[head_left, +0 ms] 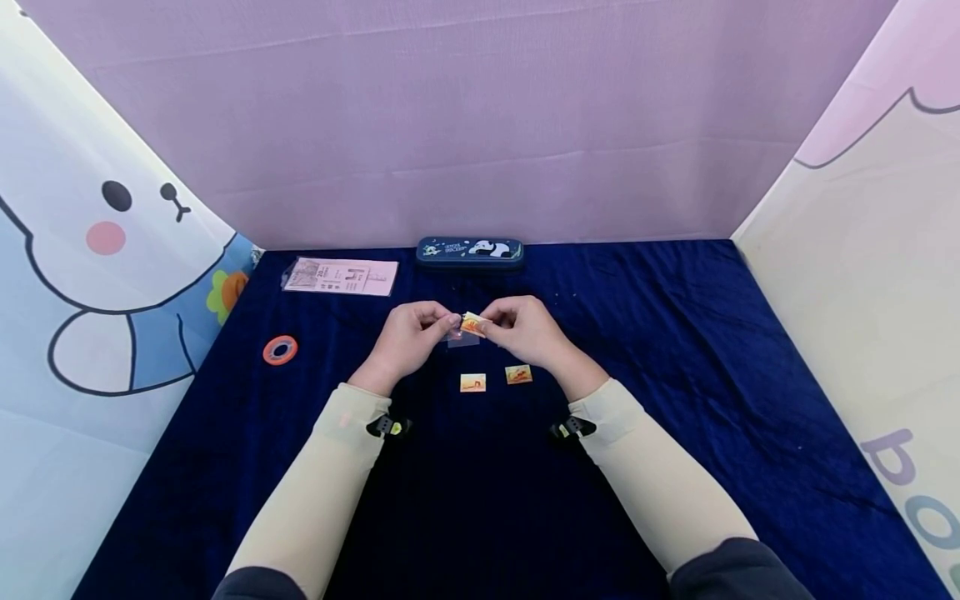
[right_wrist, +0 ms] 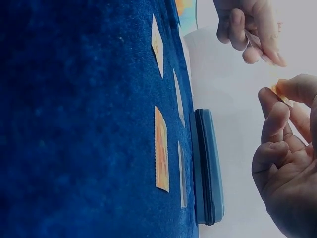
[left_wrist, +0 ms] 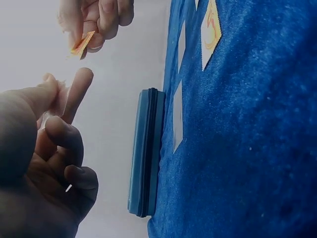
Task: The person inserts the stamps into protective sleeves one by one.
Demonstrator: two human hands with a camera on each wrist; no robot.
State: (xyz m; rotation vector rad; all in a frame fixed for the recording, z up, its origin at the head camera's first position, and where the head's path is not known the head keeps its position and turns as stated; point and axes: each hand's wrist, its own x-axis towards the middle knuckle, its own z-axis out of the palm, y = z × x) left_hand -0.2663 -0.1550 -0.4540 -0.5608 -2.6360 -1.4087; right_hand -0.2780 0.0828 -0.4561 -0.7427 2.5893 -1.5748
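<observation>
My right hand [head_left: 528, 333] pinches a small yellow-orange postage stamp [head_left: 472, 323] between thumb and forefinger; its toothed edge shows in the left wrist view. Just left of it, my left hand [head_left: 408, 337] pinches a thin clear plastic piece [left_wrist: 62, 96], partly hidden by the fingers. The two hands are close but apart, raised above the blue cloth. Below them two more stamps lie flat, one on the left [head_left: 472, 382] and one on the right [head_left: 518, 374]. Pale flat rectangles [right_wrist: 182, 173] also lie on the cloth; what they are cannot be told.
A dark blue panda pencil case [head_left: 469, 252] stands at the back edge of the cloth [head_left: 675, 400]. To its left lies a pink printed sheet [head_left: 378, 279] beside clear plastic. An orange ring [head_left: 268, 351], like a tape roll, is at the left. Fabric walls [head_left: 480, 125] surround the table.
</observation>
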